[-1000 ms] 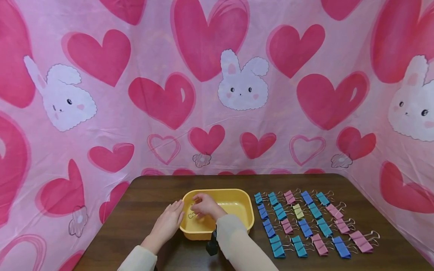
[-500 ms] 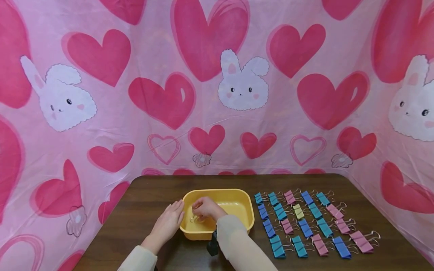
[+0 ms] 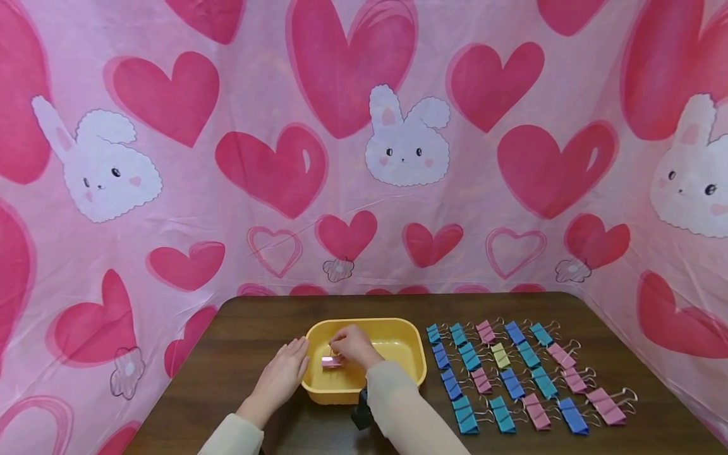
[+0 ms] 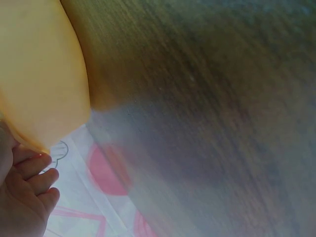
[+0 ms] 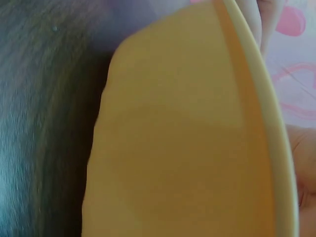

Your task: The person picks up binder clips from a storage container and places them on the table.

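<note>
A yellow plastic basin (image 3: 398, 328) stands on the table. Inside its left half, my right hand (image 3: 354, 346) pinches a pink binder clip (image 3: 332, 362) by its wire handle, the shiny pink body hanging at the fingertips. My left hand (image 3: 284, 370) lies along the basin's left rim with fingers straight. In the left wrist view, the fingers of the left hand (image 4: 29, 187) touch the edge of the basin (image 4: 44, 74). The right wrist view has the basin's outer wall (image 5: 173, 123) in front, hiding most of the right hand (image 5: 305, 163).
Right of the basin, teal, blue, pink and yellow binder clips (image 3: 512, 382) lie in several rows on the dark wooden table (image 3: 244, 335). A pink cloth (image 3: 352, 240) with hearts and rabbits hangs behind and at both sides.
The right hand has shifted slightly right and turned, and the clip's pink body now shows below its fingers where only wire handles showed before. The left hand has stayed put.
</note>
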`<state>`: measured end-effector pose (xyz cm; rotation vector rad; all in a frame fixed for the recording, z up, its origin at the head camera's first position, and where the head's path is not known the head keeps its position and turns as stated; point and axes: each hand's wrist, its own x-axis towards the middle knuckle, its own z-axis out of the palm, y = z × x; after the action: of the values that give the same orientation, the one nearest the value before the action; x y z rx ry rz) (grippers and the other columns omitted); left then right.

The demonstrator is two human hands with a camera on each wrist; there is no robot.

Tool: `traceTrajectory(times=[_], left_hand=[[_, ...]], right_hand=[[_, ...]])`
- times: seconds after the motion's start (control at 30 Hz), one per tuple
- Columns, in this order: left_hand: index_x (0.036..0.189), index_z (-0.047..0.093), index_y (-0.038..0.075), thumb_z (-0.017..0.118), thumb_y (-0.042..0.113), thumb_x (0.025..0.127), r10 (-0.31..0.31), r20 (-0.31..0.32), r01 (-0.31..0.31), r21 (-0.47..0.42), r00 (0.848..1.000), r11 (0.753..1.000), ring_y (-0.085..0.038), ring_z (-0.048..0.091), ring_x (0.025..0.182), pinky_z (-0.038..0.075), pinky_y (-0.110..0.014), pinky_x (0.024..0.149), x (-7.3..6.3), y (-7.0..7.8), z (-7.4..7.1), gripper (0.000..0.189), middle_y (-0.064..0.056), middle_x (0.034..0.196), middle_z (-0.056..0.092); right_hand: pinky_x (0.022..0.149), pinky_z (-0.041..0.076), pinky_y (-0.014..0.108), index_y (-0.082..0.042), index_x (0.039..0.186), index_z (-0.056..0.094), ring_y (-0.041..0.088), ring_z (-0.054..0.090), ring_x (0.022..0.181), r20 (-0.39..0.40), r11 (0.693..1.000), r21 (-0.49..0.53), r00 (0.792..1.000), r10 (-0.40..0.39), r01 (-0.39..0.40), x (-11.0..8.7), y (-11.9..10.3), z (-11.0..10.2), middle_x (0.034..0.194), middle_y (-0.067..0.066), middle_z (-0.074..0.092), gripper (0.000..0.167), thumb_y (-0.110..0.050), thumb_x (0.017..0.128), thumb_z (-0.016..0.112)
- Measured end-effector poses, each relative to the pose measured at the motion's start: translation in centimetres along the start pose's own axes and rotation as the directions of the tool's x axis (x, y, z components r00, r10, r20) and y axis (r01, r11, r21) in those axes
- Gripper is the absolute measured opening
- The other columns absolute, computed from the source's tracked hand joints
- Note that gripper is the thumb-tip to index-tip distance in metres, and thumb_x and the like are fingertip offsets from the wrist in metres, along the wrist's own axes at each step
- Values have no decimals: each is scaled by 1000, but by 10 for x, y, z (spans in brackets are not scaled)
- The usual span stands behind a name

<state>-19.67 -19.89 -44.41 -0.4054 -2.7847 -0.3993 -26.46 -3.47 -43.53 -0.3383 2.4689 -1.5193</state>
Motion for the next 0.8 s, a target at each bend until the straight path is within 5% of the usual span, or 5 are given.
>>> traceTrajectory(times=[0.2,0.4,0.8], left_hand=[[122,55,-8,59,14,89,1,2,-1,5,1000,1000,-36,46,119,31,-47,102,0,0,0,40,-22,126,52],[122,55,-8,58,14,89,-4,8,4,-1,1000,1000,-36,46,119,31,-47,102,0,1,-1,40,-21,126,52],[122,54,-8,57,13,90,2,1,-2,-6,1000,1000,-36,46,119,31,-47,102,-2,2,-2,39,-21,127,51]], right_hand=[[55,55,32,6,88,67,18,61,55,49,999,35,998,28,-30,-2,-3,-15,68,10,62,10,-2,84,63],[54,55,34,7,85,66,19,62,55,82,997,66,996,-32,27,-6,-10,-35,69,11,63,10,-2,83,62],[55,55,32,4,81,65,19,62,55,30,988,101,992,-121,118,-19,-21,-83,69,10,64,11,-6,84,62]])
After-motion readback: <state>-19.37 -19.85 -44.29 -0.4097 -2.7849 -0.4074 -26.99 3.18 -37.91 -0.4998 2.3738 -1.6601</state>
